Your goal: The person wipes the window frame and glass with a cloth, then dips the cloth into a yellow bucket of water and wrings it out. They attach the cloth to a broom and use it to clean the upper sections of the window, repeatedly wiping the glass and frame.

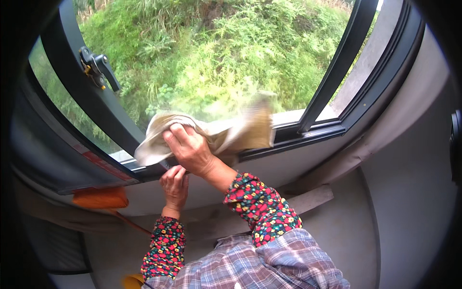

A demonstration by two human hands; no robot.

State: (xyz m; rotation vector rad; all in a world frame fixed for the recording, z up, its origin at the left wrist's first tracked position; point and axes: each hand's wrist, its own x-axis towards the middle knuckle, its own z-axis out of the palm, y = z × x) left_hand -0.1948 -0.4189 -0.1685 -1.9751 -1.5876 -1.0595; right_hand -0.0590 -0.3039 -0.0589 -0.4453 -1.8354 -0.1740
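Observation:
My right hand (190,149) grips a bunched beige cloth (216,139) against the lower part of a sliding window. One loose end of the cloth swings out to the right and is blurred. Just below, my left hand (174,186) rests with its fingertips at the dark bottom window frame (258,153); the cloth and right hand partly hide that spot, and whether the fingers hold anything is unclear. A black window latch (99,68) is on the upright frame to the upper left.
An orange sponge-like head (101,197) on a thin handle leans below the window at left. A wooden board (312,198) lies below the sill. A yellow object (133,281) shows near the bottom. Grey wall curves along the right; green plants stand outside.

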